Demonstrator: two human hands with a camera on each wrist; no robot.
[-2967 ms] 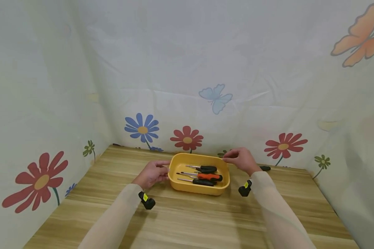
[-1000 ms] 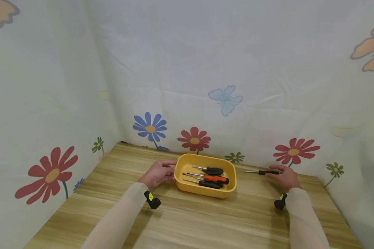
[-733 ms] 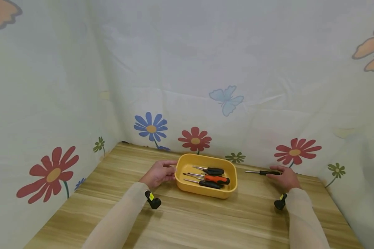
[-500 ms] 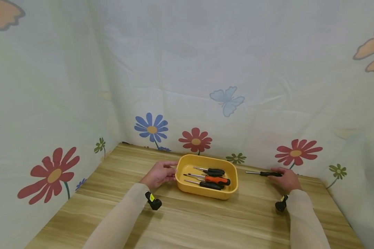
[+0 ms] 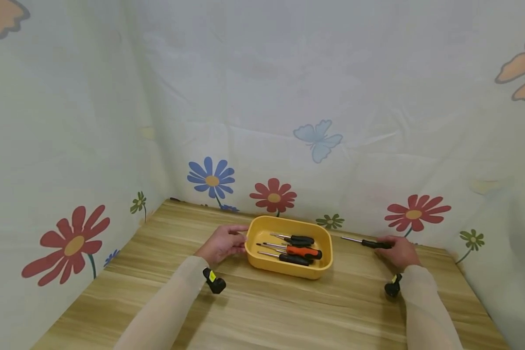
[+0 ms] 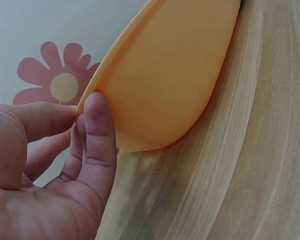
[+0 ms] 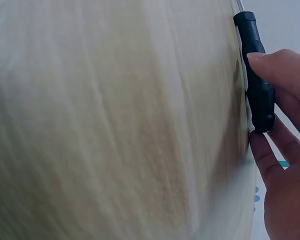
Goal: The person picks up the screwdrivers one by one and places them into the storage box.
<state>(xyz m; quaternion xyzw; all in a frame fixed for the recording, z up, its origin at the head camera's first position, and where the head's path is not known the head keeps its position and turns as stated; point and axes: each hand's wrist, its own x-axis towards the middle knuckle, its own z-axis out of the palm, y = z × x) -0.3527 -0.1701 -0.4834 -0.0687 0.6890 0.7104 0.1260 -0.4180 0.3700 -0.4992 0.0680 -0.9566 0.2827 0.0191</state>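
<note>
In the head view, a yellow plastic bin sits on the table with several screwdrivers in it. Among them is one with an orange and black handle; the others shown have black handles. At the bin's left end, my left hand pinches the rim, one fingertip against the outer wall in the left wrist view. Off to the right, my right hand grips a black-handled screwdriver near the handle's end. Its metal shaft points left toward the bin. Thumb and fingers flank the handle in the right wrist view.
Wood-grain tabletop spreads in front of the bin. A pale curtain printed with flowers and butterflies rises right behind the table and along both sides. A small dark object shows at the back left corner.
My right hand has left the bin's right rim and moved right to the separate screwdriver. That screwdriver's shaft tip has just tilted up slightly. My left hand stays at the bin.
</note>
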